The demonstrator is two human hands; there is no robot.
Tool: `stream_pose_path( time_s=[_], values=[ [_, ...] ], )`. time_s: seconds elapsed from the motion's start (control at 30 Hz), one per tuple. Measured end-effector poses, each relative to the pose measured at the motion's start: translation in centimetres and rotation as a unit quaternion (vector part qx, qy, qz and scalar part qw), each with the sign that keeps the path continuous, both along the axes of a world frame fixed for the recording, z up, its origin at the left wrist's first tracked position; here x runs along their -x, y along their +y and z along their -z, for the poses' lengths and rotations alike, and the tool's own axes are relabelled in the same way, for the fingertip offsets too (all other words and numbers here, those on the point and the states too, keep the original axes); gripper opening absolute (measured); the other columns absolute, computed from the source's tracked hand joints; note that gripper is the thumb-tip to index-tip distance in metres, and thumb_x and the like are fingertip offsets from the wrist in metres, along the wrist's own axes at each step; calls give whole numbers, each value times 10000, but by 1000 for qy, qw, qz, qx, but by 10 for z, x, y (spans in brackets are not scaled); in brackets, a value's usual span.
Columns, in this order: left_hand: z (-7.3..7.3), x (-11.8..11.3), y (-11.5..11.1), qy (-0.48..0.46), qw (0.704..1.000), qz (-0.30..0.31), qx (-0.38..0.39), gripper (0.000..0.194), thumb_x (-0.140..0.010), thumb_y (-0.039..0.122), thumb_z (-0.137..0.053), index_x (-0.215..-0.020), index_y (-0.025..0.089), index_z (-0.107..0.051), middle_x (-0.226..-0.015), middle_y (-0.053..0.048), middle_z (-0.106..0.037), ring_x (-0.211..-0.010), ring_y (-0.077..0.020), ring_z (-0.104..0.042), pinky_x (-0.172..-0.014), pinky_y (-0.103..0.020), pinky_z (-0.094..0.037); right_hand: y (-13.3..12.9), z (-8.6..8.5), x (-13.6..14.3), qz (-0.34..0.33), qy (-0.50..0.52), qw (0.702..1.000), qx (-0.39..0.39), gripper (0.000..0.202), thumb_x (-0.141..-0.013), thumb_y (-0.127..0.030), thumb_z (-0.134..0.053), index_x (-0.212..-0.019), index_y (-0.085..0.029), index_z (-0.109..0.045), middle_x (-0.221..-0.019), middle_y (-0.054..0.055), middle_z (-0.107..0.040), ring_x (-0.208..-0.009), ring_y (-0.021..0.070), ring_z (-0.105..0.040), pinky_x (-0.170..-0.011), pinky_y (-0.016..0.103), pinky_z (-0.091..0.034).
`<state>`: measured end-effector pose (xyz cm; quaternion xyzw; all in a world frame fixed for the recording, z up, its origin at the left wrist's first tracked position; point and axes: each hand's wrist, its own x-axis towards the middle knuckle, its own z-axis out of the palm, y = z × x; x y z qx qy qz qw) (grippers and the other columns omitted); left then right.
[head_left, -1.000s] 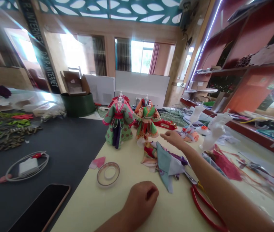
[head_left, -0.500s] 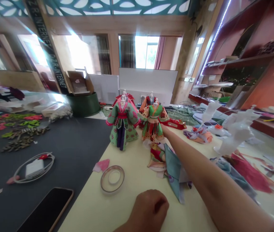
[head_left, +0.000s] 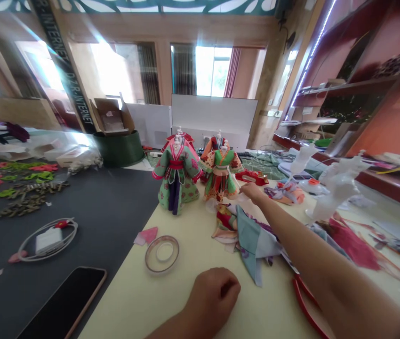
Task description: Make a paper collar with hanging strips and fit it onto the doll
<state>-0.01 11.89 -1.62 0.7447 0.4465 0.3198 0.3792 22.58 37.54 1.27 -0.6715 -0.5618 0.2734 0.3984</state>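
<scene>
My left hand [head_left: 216,296] rests curled on the pale tabletop near the front, with no object visible in it. My right arm reaches forward, and my right hand [head_left: 252,192] is beside the skirt of a small mannequin in a green and orange robe [head_left: 222,174]; what its fingers hold, if anything, is too small to tell. Left of it stands a mannequin in a green robe with a red sash [head_left: 177,176]. Folded fabric pieces [head_left: 252,240] lie between my hands. A roll of tape [head_left: 162,254] lies to the left of my left hand.
A phone [head_left: 64,301] and a coiled white cable [head_left: 48,240] lie on the dark surface at left. Red-handled scissors [head_left: 308,301] are under my right forearm. White bare mannequins [head_left: 339,188] and pink cloth [head_left: 351,242] are at right.
My right hand has drawn back from behind the green and orange robe and now shows beside it. The red scissor handles have come into view. My left hand stays curled.
</scene>
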Motion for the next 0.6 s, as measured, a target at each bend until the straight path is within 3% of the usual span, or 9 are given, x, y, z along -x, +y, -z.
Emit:
stream_pose_path(
  time_s=[0.13,0.3,0.43,0.53,0.6],
  values=[
    [-3,-1,0,6,1000,4,1,149,-780,185,-519,-714,168,-651,-664,-1,-617,-602,-111,-500,-575,-212,-354,-24,-1,-16,-4,36,999,35,330,-898,-342,-568,-1173,-160,-559,-1176,77,-581,-978,204,-601,-808,396,-525],
    [-2,1,-1,24,999,18,-36,149,-807,188,-513,-731,175,-641,-674,-1,-622,-601,-119,-519,-578,-222,-377,-48,1,-28,10,54,998,13,327,-895,-337,-573,-1172,-164,-563,-1190,79,-578,-979,201,-599,-803,389,-525],
    [1,0,-4,39,986,22,-160,135,-829,185,-501,-832,170,-636,-769,-38,-652,-712,-169,-579,-678,-278,-452,-64,4,-31,30,55,998,-23,334,-899,-340,-568,-1181,-162,-552,-1184,81,-578,-990,203,-597,-821,408,-519],
    [-12,-6,3,71,960,34,-268,195,-843,174,-480,-976,149,-621,-961,-93,-660,-910,-223,-591,-830,-358,-473,-75,5,-31,32,59,997,-49,327,-904,-344,-560,-1176,-162,-551,-1163,78,-585,-976,198,-602,-820,407,-521],
    [-28,-17,16,135,947,47,-289,270,-837,197,-512,-1088,144,-594,-1121,-117,-622,-1077,-253,-545,-952,-402,-428,-81,6,-31,33,60,995,-66,325,-905,-342,-560,-1174,-160,-551,-1155,77,-588,-967,195,-605,-814,403,-523]
  ],
)
